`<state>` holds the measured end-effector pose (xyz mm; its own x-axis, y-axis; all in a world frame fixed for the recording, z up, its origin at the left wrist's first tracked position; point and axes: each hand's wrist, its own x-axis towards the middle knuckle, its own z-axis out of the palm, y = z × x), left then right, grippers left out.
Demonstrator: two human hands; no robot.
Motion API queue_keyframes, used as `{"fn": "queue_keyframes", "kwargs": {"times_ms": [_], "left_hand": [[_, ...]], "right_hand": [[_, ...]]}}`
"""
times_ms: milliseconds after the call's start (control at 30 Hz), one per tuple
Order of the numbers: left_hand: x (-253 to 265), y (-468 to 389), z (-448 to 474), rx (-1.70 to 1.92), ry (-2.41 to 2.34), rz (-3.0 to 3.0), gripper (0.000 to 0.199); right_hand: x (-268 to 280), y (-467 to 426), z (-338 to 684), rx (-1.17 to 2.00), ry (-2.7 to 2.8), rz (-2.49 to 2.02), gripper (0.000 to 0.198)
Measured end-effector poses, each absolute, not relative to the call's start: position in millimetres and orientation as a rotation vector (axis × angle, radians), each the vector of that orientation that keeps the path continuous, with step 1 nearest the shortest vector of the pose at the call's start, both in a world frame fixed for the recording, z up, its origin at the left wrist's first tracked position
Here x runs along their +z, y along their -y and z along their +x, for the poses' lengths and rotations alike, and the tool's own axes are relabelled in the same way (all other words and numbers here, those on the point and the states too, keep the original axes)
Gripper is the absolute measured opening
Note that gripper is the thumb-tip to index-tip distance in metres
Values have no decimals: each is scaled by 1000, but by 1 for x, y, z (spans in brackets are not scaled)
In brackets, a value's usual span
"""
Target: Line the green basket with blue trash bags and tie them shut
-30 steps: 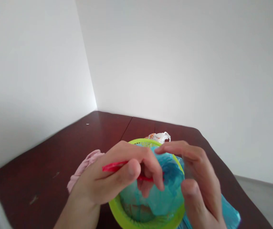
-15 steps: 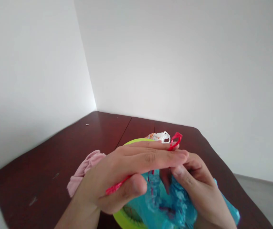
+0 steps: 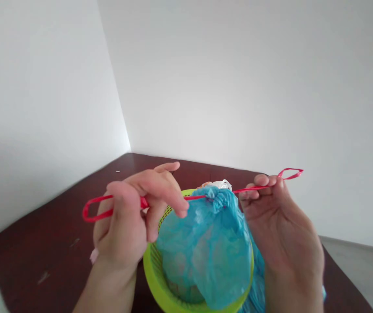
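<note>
A blue translucent plastic bag (image 3: 206, 252) lies in a lime-green basket (image 3: 155, 278), its gathered neck bunched at the top. From that neck a red drawstring (image 3: 196, 198) runs out taut to both sides. My left hand (image 3: 134, 213) pinches the left end, with a red loop sticking out past the thumb. On the other side my right hand (image 3: 278, 217) grips the right end between thumb and fingers, and a small loop rises above it. What the bag contains cannot be made out; some blue plastic hangs over the basket's right side.
Behind the basket sits a white plastic bag (image 3: 221, 185) with orange marks. A bit of pink cloth (image 3: 93, 255) shows beside my left wrist. The dark red-brown table (image 3: 59, 234) meets white walls at the back and left.
My hands have moved apart, drawing the red drawstring out to left and right. The bag's neck is now gathered tight, where before the hands were together over it.
</note>
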<state>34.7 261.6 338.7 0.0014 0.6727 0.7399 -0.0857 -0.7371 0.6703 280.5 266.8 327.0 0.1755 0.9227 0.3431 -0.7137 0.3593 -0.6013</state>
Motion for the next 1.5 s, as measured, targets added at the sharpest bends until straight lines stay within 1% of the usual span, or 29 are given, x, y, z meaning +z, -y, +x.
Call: {"fn": "queue_keyframes", "kwargs": {"times_ms": [100, 200, 267, 367, 467, 500, 567, 633, 767, 867, 967, 1033, 1167, 1233, 1333, 1367, 1433, 1500], "left_hand": [[337, -269, 35, 1780, -624, 1690, 70], [336, -272, 29, 1541, -831, 1845, 61], [340, -274, 25, 1356, -1031, 2041, 59], [349, -279, 21, 1116, -1238, 2346, 61], [354, -285, 20, 1009, -1314, 2519, 70], [353, -288, 19, 985, -1356, 2531, 73], [348, -292, 17, 934, -1444, 2508, 78], [343, -294, 15, 880, -1471, 2477, 79], [342, -297, 13, 911, -1240, 2537, 71], [349, -296, 13, 969, -1004, 2613, 59], [354, -290, 14, 1043, -891, 2596, 48], [356, -285, 16, 1144, -898, 2561, 41], [354, -279, 24, 1465, -906, 2368, 31], [353, -278, 29, 1520, -759, 2174, 35], [352, -279, 38, 1450, -472, 1913, 55], [351, -280, 41, 1413, -406, 1860, 59], [351, -281, 44, 1359, -348, 1791, 59], [350, -281, 44, 1345, -359, 1741, 50]], "right_hand": [[329, -263, 284, 1136, 755, -319, 16], [329, -252, 281, 1119, 898, -386, 23], [326, -246, 279, 998, 1028, -534, 27], [320, -245, 280, 725, 1340, -817, 24], [316, -252, 284, 520, 1666, -1046, 28], [315, -255, 285, 453, 1737, -1102, 31], [313, -260, 286, 333, 1827, -1175, 46], [312, -262, 285, 308, 1870, -1191, 59], [315, -259, 281, 380, 1820, -1065, 66], [319, -256, 280, 299, 1693, -957, 65], [321, -255, 279, 218, 1598, -950, 64], [319, -255, 279, 200, 1579, -961, 64], [318, -257, 277, 203, 1575, -928, 63], [318, -257, 275, 213, 1583, -905, 63], [320, -256, 272, 262, 1616, -876, 62], [320, -256, 272, 280, 1624, -873, 62], [320, -257, 272, 295, 1627, -877, 63], [321, -257, 274, 279, 1589, -888, 66]]}}
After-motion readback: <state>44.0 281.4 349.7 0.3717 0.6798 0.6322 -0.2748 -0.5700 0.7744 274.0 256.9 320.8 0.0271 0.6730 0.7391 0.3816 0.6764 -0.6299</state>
